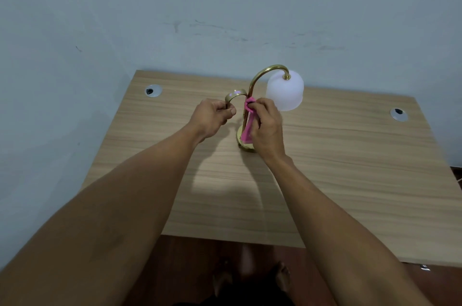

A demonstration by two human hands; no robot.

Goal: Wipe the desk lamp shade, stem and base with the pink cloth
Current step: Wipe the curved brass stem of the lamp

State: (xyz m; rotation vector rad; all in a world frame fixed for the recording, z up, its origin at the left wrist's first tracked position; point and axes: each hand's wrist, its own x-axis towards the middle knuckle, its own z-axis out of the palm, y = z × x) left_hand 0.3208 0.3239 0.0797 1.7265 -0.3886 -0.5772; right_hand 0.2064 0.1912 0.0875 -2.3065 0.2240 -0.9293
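A brass desk lamp with a curved golden stem [252, 86] and a frosted white bell-shaped shade [285, 92] stands on the light wood-grain table [337, 168], its round brass base [243, 144] at centre. The left hand [212, 116] is closed around a shorter curved brass arm [235, 96] at the stem's 9 o'clock. The right hand [266, 128] pinches the pink cloth [247, 126] against the stem, the cloth hanging toward the base.

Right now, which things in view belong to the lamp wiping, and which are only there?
Part of the job: pink cloth in right hand; brass stem; white shade; base; left hand on the handle.

Only there: desk; two cable grommets.
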